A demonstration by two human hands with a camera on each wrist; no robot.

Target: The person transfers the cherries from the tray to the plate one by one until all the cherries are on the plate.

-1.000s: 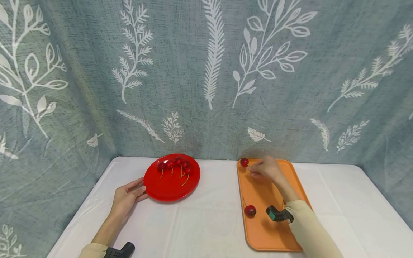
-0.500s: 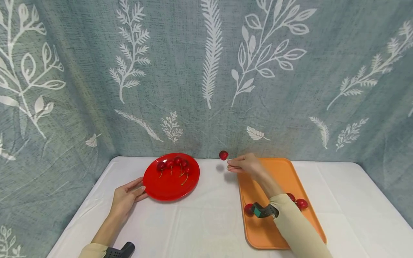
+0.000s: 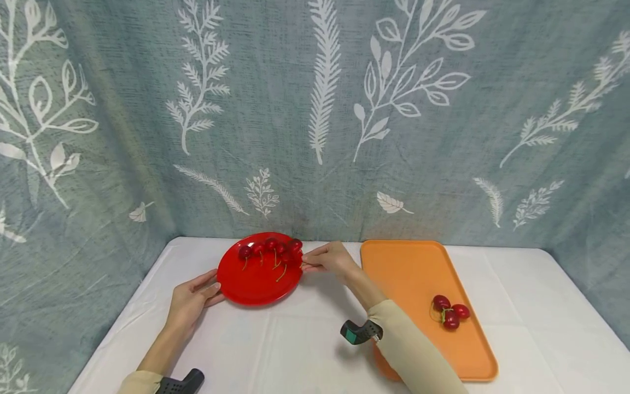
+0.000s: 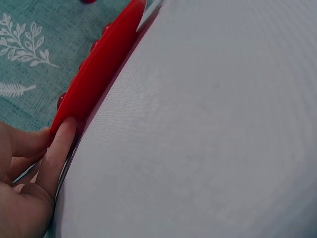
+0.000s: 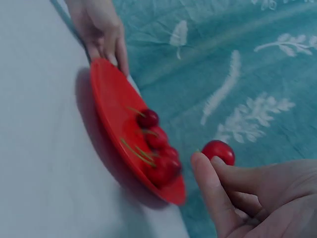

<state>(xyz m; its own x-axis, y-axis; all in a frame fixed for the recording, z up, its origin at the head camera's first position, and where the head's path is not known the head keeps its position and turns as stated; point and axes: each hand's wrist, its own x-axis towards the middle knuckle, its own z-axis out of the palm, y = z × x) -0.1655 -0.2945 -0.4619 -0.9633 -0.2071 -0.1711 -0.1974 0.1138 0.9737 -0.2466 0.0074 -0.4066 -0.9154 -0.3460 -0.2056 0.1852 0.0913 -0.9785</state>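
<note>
A red plate (image 3: 251, 287) sits on the table at centre left, with several stemmed cherries (image 3: 270, 244) along its far side. At the plate's left rim, my left hand (image 3: 191, 300) grips the edge between thumb and fingers, as the left wrist view also shows. My right hand (image 3: 331, 258) is by the right rim, pinching a cherry (image 5: 218, 151) by its stem between thumb and fingertips. That cherry is held above the plate's far right edge, apart from the others in the right wrist view. The stem is mostly hidden by the fingers.
An orange tray (image 3: 401, 273) lies on the right, partly under my right forearm. Three cherries (image 3: 450, 319) are grouped on its right side. A white cloth (image 3: 295, 350) covers the table, and a patterned green-blue curtain (image 3: 275, 109) hangs behind it.
My right hand has picked up the cherry from the tray's far left corner and carried it left to the plate. My left hand stays on the rim.
</note>
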